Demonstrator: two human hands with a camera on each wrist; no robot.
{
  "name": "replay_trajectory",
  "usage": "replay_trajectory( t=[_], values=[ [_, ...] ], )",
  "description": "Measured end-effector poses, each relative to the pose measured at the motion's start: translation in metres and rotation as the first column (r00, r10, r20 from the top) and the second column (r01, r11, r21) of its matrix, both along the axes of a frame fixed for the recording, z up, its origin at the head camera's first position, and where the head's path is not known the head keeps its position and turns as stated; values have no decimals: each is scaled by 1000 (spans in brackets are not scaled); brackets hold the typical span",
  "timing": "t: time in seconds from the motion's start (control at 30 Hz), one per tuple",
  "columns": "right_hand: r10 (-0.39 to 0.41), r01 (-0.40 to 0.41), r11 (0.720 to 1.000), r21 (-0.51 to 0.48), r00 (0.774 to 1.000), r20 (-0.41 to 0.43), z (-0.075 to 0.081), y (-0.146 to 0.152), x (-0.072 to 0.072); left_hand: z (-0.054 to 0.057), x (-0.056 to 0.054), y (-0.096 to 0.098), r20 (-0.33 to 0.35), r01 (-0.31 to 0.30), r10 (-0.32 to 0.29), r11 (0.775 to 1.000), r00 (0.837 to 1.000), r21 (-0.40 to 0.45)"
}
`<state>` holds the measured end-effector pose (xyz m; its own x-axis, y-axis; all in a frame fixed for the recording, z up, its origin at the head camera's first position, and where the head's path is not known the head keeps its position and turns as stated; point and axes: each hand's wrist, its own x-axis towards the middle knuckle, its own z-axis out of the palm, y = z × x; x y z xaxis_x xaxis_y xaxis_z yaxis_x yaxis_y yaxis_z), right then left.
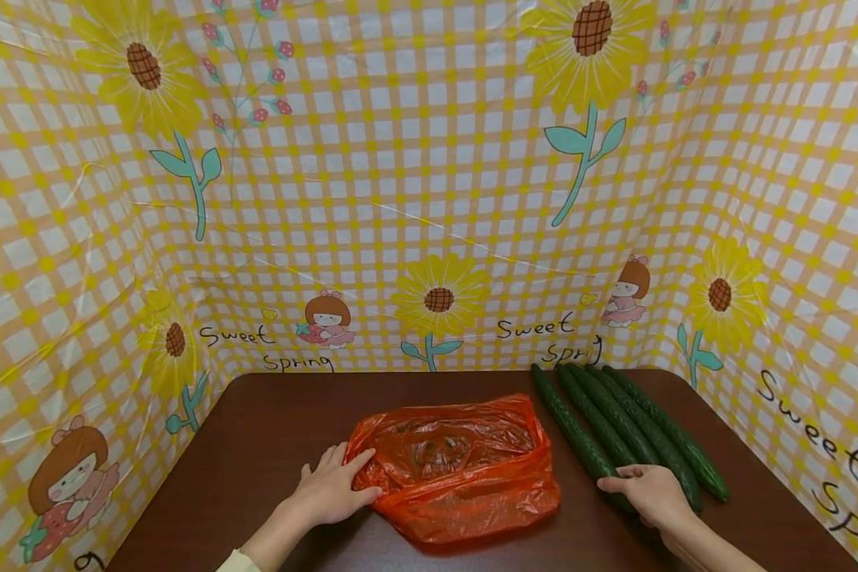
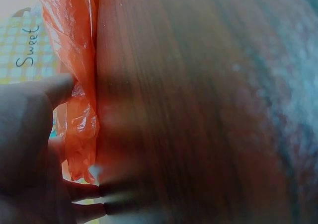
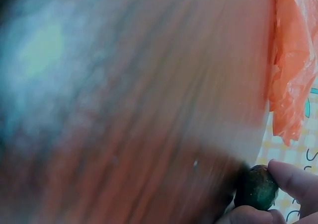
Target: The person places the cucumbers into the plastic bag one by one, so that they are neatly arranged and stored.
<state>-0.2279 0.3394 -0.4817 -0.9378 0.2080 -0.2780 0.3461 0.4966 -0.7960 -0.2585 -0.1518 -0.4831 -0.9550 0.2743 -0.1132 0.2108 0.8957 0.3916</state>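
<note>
A red plastic bag (image 1: 486,500) lies on the table, its top side turned toward the camera and dark shapes showing dimly through the film. My left hand (image 1: 332,488) rests against the bag's left end with fingers spread; in the left wrist view its thumb (image 2: 62,88) touches the crinkled film. Several long green cucumbers lie side by side to the right of the bag. With thumb and fingers, my right hand (image 1: 651,492) pinches the near end of the leftmost cucumber (image 1: 568,421). That rounded cucumber end (image 3: 258,188) sits between thumb and fingers in the right wrist view.
The dark brown wooden table (image 1: 272,421) carries the bag and the cucumbers. A checked cloth (image 1: 372,222) with sunflowers and cartoon figures walls the back and both sides. The far tips of the cucumbers reach the table's back edge.
</note>
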Motion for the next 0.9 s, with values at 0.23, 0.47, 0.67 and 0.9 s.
replay_trajectory(
  t=[0.23,0.47,0.67,0.9],
  values=[
    [-18,18,999,-40,1000,3,1,2,0,-12,-6,-3,-21,-4,4,1000,1000,4],
    [-17,17,999,-47,1000,-1,2,3,0,-10,-6,-4,-17,2,-2,1000,1000,1],
    [15,-15,999,-39,1000,2,3,7,-2,-8,-4,-5,-14,0,0,1000,1000,0],
    [31,-28,995,-95,999,24,6,11,1,-3,-2,-3,2,1,-1,1000,1000,-12]
  ],
)
